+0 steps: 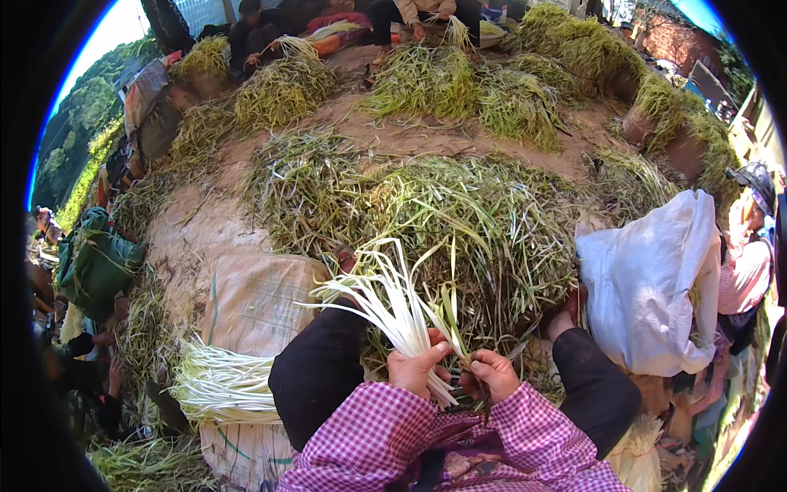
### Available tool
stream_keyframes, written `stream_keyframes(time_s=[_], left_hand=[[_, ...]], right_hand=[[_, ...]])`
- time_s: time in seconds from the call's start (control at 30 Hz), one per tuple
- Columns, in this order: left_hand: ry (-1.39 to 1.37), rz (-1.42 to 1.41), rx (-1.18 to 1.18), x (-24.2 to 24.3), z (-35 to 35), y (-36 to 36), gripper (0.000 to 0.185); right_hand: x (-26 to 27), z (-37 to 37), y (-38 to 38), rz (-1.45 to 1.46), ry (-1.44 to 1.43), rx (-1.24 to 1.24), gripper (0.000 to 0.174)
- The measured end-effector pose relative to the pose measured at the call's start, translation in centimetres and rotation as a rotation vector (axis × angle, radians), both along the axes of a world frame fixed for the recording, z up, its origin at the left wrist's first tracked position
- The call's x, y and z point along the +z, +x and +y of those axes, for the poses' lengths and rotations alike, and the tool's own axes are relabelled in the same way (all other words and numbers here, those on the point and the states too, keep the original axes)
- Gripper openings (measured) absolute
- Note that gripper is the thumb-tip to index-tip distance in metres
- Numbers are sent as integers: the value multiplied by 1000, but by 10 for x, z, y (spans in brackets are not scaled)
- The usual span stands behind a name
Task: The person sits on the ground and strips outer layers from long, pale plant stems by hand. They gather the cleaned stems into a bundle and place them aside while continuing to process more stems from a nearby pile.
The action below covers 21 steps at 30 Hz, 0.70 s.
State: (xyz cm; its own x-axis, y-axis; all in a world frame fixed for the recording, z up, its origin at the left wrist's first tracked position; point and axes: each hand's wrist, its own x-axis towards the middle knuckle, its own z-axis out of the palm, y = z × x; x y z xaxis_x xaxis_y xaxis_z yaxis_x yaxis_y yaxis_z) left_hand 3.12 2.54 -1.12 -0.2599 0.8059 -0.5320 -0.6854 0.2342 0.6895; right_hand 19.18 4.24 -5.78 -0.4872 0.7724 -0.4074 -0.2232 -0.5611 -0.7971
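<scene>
My left hand (pixel 415 372) grips a loose bundle of peeled white plant stalks (pixel 382 301), whose tips fan out up and to the left. Close by on the right, my right hand (pixel 497 376) pinches an unpeeled stalk (pixel 454 329) near its brownish lower end. That stalk still has green-yellow leaves and leans close to the white bundle. Beyond both hands lies a large heap of green leafy plants (pixel 467 240), between my legs. Beside my left leg, a thick pile of white stalks (pixel 224 382) rests across a flattened woven sack (pixel 264 307).
A full white woven sack (pixel 652 283) stands by my right leg. Lower right lies a bundle of pale stalks (pixel 636 452). More green heaps (pixel 430 80) cover the dirt ground (pixel 393 138). Other people sit at the far side, left and right; one person's hands (pixel 424 27) handle stalks.
</scene>
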Motion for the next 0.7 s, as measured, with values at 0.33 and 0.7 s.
stream_keyframes(time_s=[0.33,0.7], left_hand=[[29,217,69,3,1,2,13],[80,128,213,8,-8,-3,19]], right_hand=[[5,4,-11,-155,202,98,22],[8,16,-24,9,11,-308,7]])
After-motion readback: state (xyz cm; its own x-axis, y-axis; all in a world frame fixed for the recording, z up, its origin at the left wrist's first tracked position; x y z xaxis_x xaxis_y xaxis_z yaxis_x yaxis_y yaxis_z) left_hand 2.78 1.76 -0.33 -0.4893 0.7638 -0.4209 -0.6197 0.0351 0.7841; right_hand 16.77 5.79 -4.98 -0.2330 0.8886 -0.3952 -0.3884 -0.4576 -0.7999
